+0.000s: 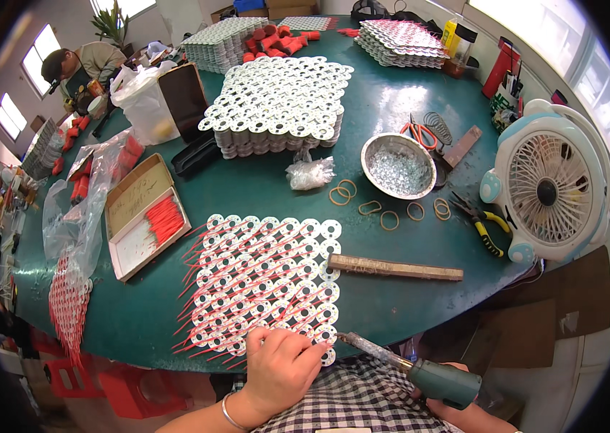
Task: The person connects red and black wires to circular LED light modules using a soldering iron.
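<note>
The white disc panel (265, 285) lies along the near edge of the bench (391, 307). The left hand (281, 368) touches it; whether its grip pinches anything, I cannot tell. The right hand (458, 413) clasps a soldering iron (443, 382).

Counts: hands (281, 366), 2 | soldering iron (438, 380), 1 | near wired board sheet (264, 285), 1 | far board stacks (279, 101), ≥3 | wooden bar (395, 267), 1 | metal bowl (400, 195), 1 | rubber bands (389, 229), ≥6 | right-side fan (546, 190), 1

Room between board stack (276, 94) and wired panel (261, 283) — wooden strip (397, 268) blocks right.
</note>
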`<state>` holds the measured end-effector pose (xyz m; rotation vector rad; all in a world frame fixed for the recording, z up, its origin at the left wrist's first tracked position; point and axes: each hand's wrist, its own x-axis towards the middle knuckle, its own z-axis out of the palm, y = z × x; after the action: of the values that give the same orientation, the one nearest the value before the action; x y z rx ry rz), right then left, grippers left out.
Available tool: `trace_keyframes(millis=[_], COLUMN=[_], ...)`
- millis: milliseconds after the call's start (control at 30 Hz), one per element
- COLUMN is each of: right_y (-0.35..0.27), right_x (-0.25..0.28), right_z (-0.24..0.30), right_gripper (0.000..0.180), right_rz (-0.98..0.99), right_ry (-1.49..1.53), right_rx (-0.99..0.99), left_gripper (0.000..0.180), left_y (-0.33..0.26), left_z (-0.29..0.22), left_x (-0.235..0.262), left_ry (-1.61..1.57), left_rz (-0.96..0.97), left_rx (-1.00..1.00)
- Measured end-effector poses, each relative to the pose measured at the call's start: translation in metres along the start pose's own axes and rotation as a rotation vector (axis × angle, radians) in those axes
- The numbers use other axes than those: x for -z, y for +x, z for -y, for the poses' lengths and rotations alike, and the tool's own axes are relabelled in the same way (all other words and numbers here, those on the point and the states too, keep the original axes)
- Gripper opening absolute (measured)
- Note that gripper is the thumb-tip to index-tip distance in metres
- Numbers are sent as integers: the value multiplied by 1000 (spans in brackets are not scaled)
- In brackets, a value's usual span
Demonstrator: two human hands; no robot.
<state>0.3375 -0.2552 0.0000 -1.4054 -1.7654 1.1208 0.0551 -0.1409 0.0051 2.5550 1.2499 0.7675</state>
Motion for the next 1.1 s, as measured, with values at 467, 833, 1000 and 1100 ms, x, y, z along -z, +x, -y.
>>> trace_keyframes(millis=[467,833,1000,1100], right_y=[-1,11,-16,-12], right_x=[-13,-13,-11,-2], right_z=[1,18,4,5], right_gripper=[17,15,12,15], right_rz=[-97,-69,-193,-44], right_ry=[-19,-55,-78,-62], right_rx=[25,46,-79,-125], left_gripper=[16,16,16,16], left_y=[-17,-19,-17,-18], left_z=[1,0,-2,-4], left_x=[6,5,6,7], left_ry=[37,45,42,54], left_rz=[23,14,15,-10], left_rx=[-19,-21,-5,-21])
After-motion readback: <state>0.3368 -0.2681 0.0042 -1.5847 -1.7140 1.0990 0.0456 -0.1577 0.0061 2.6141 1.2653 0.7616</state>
